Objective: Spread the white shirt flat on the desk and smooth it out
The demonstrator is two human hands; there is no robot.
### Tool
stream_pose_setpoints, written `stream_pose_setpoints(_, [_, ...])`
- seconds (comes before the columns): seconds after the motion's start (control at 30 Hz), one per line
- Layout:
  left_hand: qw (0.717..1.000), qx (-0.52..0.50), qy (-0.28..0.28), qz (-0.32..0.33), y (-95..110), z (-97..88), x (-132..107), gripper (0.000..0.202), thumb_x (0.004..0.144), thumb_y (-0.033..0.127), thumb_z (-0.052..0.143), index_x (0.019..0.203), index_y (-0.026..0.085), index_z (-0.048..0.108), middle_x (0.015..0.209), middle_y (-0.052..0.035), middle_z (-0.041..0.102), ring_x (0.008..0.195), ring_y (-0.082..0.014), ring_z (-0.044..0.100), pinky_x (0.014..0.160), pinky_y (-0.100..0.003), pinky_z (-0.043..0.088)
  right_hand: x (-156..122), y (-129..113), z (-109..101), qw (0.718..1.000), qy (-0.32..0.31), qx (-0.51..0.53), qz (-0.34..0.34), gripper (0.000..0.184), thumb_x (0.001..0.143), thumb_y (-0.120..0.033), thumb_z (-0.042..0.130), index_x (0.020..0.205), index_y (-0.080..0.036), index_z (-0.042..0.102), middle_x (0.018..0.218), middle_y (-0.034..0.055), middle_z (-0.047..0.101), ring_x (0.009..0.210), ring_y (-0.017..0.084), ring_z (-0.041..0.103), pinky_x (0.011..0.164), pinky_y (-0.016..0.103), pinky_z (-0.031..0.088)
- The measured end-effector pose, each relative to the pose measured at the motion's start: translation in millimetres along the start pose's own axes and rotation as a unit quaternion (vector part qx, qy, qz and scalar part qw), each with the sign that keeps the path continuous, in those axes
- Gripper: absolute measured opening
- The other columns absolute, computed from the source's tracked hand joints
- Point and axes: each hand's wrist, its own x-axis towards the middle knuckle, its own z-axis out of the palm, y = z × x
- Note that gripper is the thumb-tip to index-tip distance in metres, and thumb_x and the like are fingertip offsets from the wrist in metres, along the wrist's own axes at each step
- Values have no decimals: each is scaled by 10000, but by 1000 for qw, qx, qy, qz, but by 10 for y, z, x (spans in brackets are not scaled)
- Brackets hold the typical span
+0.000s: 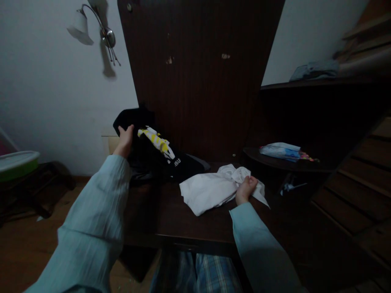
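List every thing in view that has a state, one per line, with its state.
left hand: closed on the black garment, gripping its top edge
right hand: closed on the white garment
black garment: heaped on the desk, one end lifted
yellow and white cloth: draped over the black garment
white garment: crumpled, lying on the desk
desk: bearing the clothes
wall lamp: unlit
folded cloth on upper shelf: lying flat

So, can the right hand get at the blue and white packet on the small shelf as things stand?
Probably yes. The right hand grips the white cloth on the dark table; the blue and white packet lies on the small shelf just beyond, with nothing between them, though the hand is occupied.
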Motion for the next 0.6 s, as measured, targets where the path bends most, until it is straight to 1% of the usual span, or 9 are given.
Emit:
stream_pose_setpoints(0.07, [999,21,1,-35,-56,50,95,580,794,229,532,1308,85,307,1295,-120,434,1207,-236,387,1027,-413,298,-9,-15,-8,1000,-3,-6,7,109,728,-300,396,791,-214,374,754,-12,451,760,147,512,759,306,445])
stream_pose_setpoints(0.13, [996,48,-42,-56,-141,189,-28,585,753,184,528,1290,56,334,1260,-136,476,1185,-230,421,1028,-388,303,-21,-19,-3,1000,-10,-16,6,115,734,-305,378,802,-212,377,770,0,468,782,155,519,767,313,444])
stream_pose_setpoints(0.23, [984,65,-161,-29,-243,469,-524,439,736,174,475,1165,83,482,1109,-122,587,1030,-210,546,933,-360,412,-58,-13,8,999,-29,-22,-14,174,722,-283,375,874,-202,398,846,31,510,861,173,531,808,336,431])
stream_pose_setpoints(0.3, [968,63,-241,22,-265,641,-927,346,727,156,442,1052,135,559,1020,-80,625,950,-187,576,890,-346,442,-104,-24,10,998,-46,-29,-39,273,706,-263,394,968,-189,409,946,64,532,941,192,526,861,371,408])
stream_pose_setpoints(0.37, [952,57,-295,59,-262,776,-1291,317,715,122,420,981,160,588,947,-55,634,890,-166,586,859,-326,457,-173,-59,4,993,-58,-52,-84,383,703,-262,422,1073,-164,401,1075,115,519,1049,225,489,930,420,356])
stream_pose_setpoints(0.4, [946,54,-311,70,-262,829,-1443,298,718,116,416,950,164,597,921,-51,631,870,-160,587,839,-315,464,-215,-87,0,989,-63,-67,-116,432,707,-267,436,1120,-148,391,1142,141,494,1109,243,453,962,442,321])
stream_pose_setpoints(0.43, [944,51,-316,76,-265,873,-1571,283,723,114,414,929,167,600,896,-48,625,860,-157,585,822,-306,468,-263,-119,-5,982,-69,-82,-154,474,715,-273,447,1162,-133,376,1205,162,458,1165,256,407,988,460,288])
stream_pose_setpoints(0.53, [955,46,-280,87,-303,958,-1809,256,758,135,405,930,169,591,918,-54,615,897,-160,569,833,-303,455,-435,-220,-26,950,-106,-109,-271,537,754,-283,450,1250,-117,327,1327,180,357,1264,268,289,1020,491,239])
stream_pose_setpoints(0.6, [956,50,-276,84,-334,974,-1868,233,768,142,399,901,173,587,915,-53,614,901,-160,565,835,-296,448,-570,-271,-42,921,-171,-110,-331,531,784,-287,440,1273,-122,318,1331,175,367,1260,259,302,1011,485,266])
